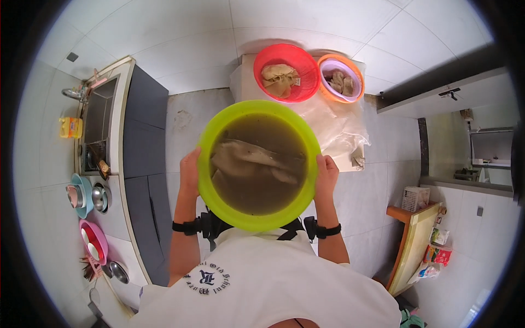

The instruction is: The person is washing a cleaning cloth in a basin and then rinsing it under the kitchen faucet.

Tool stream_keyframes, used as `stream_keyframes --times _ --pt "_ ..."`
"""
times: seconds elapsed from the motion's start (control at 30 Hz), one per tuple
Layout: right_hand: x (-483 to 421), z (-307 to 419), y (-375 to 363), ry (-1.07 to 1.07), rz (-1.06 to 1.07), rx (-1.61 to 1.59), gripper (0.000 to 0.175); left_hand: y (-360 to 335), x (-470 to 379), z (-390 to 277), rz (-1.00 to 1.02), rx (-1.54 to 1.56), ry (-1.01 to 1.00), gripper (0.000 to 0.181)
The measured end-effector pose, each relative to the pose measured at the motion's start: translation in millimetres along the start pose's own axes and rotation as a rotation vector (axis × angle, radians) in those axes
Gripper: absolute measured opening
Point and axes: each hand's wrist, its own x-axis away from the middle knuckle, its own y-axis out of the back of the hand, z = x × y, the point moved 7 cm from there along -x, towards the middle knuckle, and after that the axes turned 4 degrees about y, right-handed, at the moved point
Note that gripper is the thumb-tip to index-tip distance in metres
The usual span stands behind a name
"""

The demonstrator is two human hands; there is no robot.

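Observation:
A lime-green plastic basin [259,223] is held up in front of my chest, filled with murky brown water [254,201]. Soaking in it is a beige cloth [246,158], partly above the surface. My left hand [190,169] grips the basin's left rim, and my right hand [326,174] grips the right rim. The fingers of both hands are largely hidden under and behind the rim. Beyond the basin, a red plastic basket [305,90] holds a crumpled tan cloth [280,78]. Beside it, a lilac basin [328,67] nested in an orange one [362,92] contains another brownish cloth [341,84].
Plastic sheeting [340,123] covers a low surface under the baskets. To the left runs a counter with a sink [100,110], a faucet [76,94], a blue basin [85,211] and a pink basin [102,242]. A wooden-edged table [410,254] and an open door [447,92] are at right.

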Motion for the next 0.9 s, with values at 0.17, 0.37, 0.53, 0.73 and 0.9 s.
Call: stream_keyframes --times 0.17,0.37,0.53,0.73,0.9 --pt "9 -8 -77 -0.004 0.036 0.012 0.033 56 -14 -39 -0.012 -0.033 -0.016 0.031" --pt "29 -23 -170 -0.015 0.013 0.060 0.032 131 -49 -88 0.003 0.035 -0.007 0.031" --pt "41 -43 -252 -0.076 0.004 0.021 0.030 205 -80 -132 -0.064 -0.020 -0.042 0.029" --pt "47 -54 -368 -0.055 0.125 0.048 0.030 306 -112 -176 -0.175 -0.089 -0.054 0.029" --pt "30 -63 -469 -0.051 0.246 0.114 0.029 365 -123 -209 -0.325 0.088 -0.086 0.030"
